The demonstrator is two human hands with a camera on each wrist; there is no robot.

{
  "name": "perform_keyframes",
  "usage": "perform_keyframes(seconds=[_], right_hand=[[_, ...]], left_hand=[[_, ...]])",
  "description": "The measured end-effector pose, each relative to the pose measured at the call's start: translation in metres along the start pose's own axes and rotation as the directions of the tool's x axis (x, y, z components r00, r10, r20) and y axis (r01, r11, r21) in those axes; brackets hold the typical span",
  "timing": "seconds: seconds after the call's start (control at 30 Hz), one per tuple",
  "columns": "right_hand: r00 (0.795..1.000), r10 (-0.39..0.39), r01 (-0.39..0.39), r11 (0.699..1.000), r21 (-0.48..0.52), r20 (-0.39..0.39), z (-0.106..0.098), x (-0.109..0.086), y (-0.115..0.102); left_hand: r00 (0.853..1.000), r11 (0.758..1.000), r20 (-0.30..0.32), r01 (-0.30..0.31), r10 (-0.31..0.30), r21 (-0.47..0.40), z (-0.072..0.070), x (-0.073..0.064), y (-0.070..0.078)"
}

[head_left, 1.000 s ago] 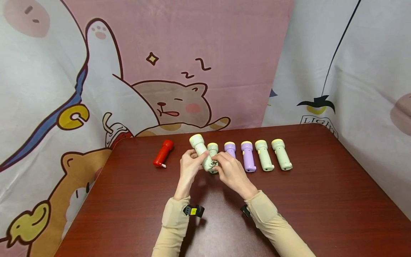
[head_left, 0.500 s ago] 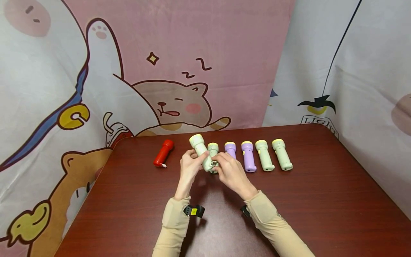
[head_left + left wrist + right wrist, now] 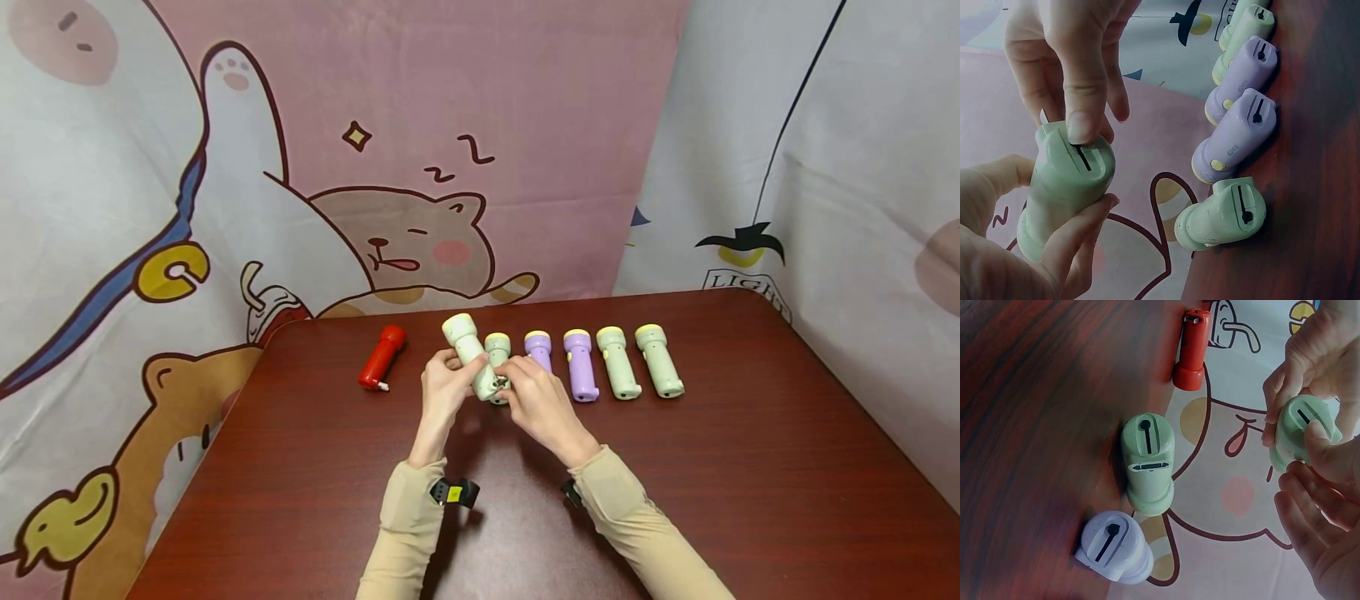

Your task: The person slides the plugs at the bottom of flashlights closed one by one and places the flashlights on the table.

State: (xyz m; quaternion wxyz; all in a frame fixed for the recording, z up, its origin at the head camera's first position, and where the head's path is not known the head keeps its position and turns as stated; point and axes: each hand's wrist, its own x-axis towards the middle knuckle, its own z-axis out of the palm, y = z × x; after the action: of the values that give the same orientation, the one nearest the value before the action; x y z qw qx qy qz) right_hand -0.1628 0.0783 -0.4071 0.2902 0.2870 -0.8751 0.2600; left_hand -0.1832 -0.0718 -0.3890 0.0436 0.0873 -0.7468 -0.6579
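My left hand (image 3: pixel 444 385) grips a pale green flashlight (image 3: pixel 465 340) round its body above the table, its wide head tilted up and away to the left. At the flashlight's tail end is my right hand (image 3: pixel 542 402). In the left wrist view, the right thumb (image 3: pixel 1083 127) presses over the dark slot in the tail, with other fingers behind it, so the tail is pinched. A thin metal prong (image 3: pixel 1044 117) sticks out beside the tail. The right wrist view shows the held flashlight (image 3: pixel 1297 434) between both hands, partly covered by the fingers.
Beyond the hands, a row of flashlights lies on the brown table (image 3: pixel 750 483): a green one (image 3: pixel 498 348), two purple ones (image 3: pixel 580 367) and two more green ones (image 3: pixel 618 364). A red flashlight (image 3: pixel 382 358) lies apart at the left. A cartoon cloth (image 3: pixel 562 167) hangs behind the table.
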Motion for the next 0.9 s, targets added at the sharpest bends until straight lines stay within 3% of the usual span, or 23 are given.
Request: perform_keyframes(seconds=[0.9], right_hand=[[0.999, -0.013, 0.012, 0.999, -0.042, -0.041, 0.0039, -0.0014, 0.0002]], left_hand=[[1.000, 0.999, -0.017, -0.004, 0.005, 0.033, 0.0032, -0.0029, 0.0006]])
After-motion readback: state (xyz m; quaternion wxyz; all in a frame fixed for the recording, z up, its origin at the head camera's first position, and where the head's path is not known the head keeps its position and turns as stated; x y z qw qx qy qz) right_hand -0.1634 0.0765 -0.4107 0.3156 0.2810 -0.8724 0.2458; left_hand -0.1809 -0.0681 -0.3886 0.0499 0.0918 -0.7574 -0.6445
